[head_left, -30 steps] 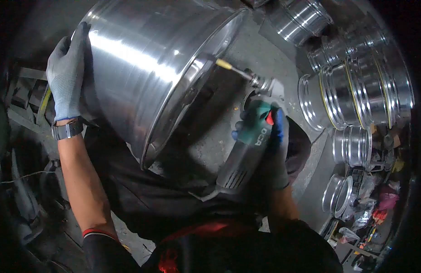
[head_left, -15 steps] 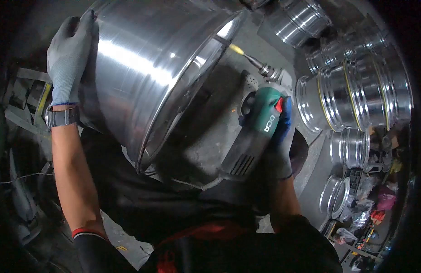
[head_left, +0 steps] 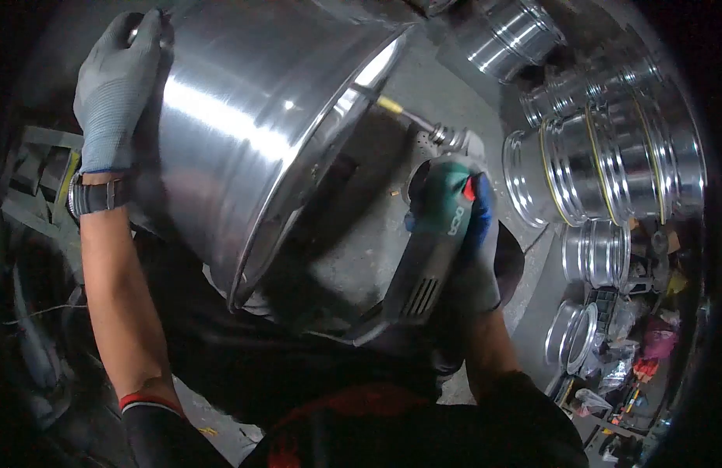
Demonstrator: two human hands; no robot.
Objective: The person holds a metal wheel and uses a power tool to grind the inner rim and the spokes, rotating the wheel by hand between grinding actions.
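A large polished metal wheel rim lies tilted across my lap, its open end facing right. My left hand, in a grey knit glove, grips the far-left edge of the wheel rim. A green and black angle grinder marked DCA is in my right hand, which wears a grey and blue glove. From the grinder's head a thin shaft with a yellow section points at the rim's open end. The shaft's dark tip overlaps the rim's inner edge; whether it touches cannot be told.
Stacked shiny wheel rims stand on the right, with another rim at the back. Plastic bags and small items lie at the lower right. A metal frame stands at left. The grinder's cord runs across my lap.
The grinder has moved a little left and down in view, bringing its shaft tip over the wheel rim's open end. The wheel rim and my left hand have shifted slightly left.
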